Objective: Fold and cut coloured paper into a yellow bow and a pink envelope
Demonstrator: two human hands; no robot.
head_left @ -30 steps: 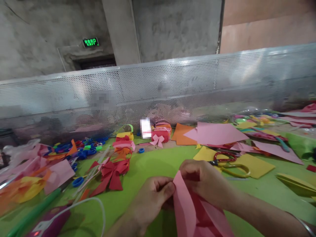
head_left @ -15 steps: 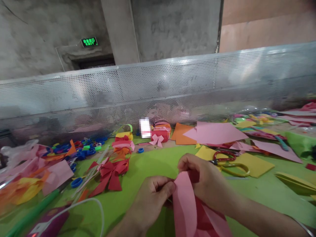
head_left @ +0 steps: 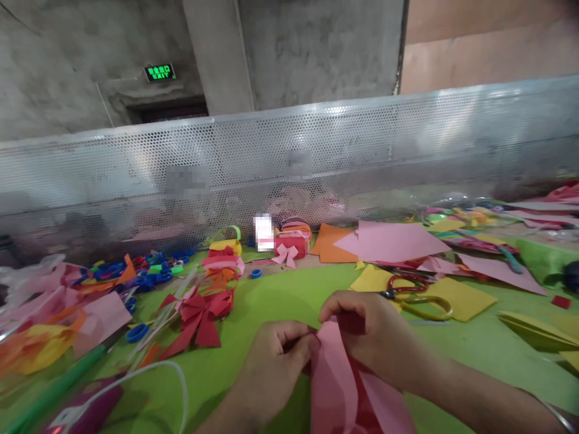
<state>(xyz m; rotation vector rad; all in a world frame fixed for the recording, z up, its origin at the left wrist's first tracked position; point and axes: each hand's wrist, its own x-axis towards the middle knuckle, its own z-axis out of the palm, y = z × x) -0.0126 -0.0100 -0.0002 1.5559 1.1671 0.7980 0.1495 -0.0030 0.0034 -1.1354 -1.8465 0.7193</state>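
Both of my hands pinch a folded piece of pink and red paper low in the middle of the view. My left hand grips its left edge with thumb and curled fingers. My right hand holds the top fold, fingers closed over a red layer. The paper hangs toward me, over a green table cover. A red paper bow lies to the left of my hands. Red-and-yellow scissors rest on yellow paper to the right.
A perforated metal barrier runs along the table's far side. Pink, orange and yellow sheets lie at the back right. Blue rings, paper scraps and finished bows crowd the left. A white cable loops at the lower left.
My right hand's fingers have shifted slightly left and down on the fold, pressing it closer to the left hand. The view has tilted a little.
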